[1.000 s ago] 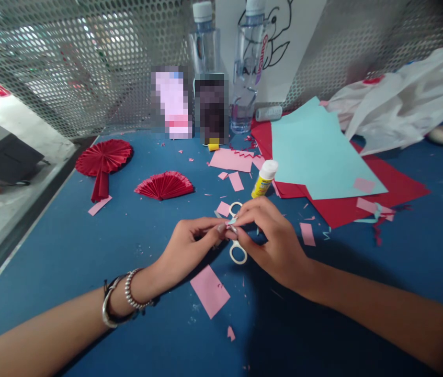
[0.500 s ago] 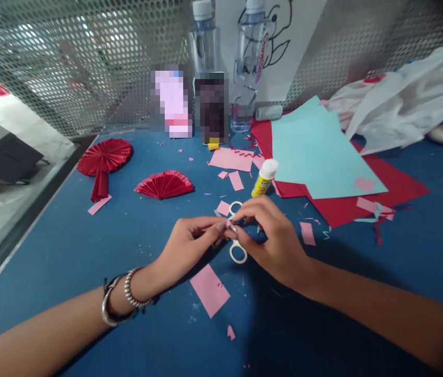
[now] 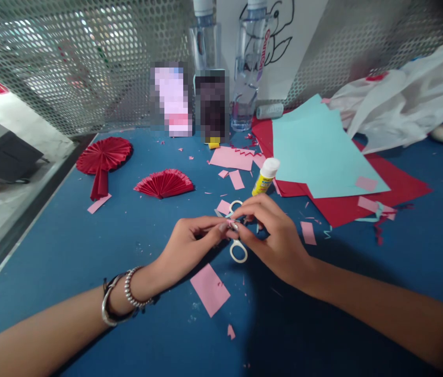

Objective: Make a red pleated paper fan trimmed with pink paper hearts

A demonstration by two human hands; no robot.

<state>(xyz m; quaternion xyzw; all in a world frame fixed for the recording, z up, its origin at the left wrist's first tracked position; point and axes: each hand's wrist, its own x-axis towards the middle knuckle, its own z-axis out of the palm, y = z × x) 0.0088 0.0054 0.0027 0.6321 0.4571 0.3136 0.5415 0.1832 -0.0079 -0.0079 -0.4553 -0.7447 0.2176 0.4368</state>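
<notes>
My left hand (image 3: 200, 238) and my right hand (image 3: 272, 238) meet fingertip to fingertip over the blue table. Pinched between them is a tiny pink paper piece (image 3: 229, 222), mostly covered by the fingers. Under the hands lie scissors with white handles (image 3: 239, 252); their blades are hidden. Just beyond my right hand a glue stick (image 3: 266, 177) with a white cap stands upright. A pink paper rectangle (image 3: 210, 290) lies nearer to me, below my left hand. A pleated red paper fan (image 3: 165, 183) rests farther off to the left.
A round red paper fan (image 3: 104, 155) lies at far left. Light blue paper (image 3: 323, 152) overlaps red sheets (image 3: 405, 180) at right, near a white plastic bag (image 3: 405, 99). A phone (image 3: 211, 107) and a water bottle (image 3: 246, 78) stand at the back. Pink scraps (image 3: 308, 233) are scattered about.
The fingertips have shifted slightly and closed more tightly around the pink paper piece, so less of it shows. Everything on the table stays where it was.
</notes>
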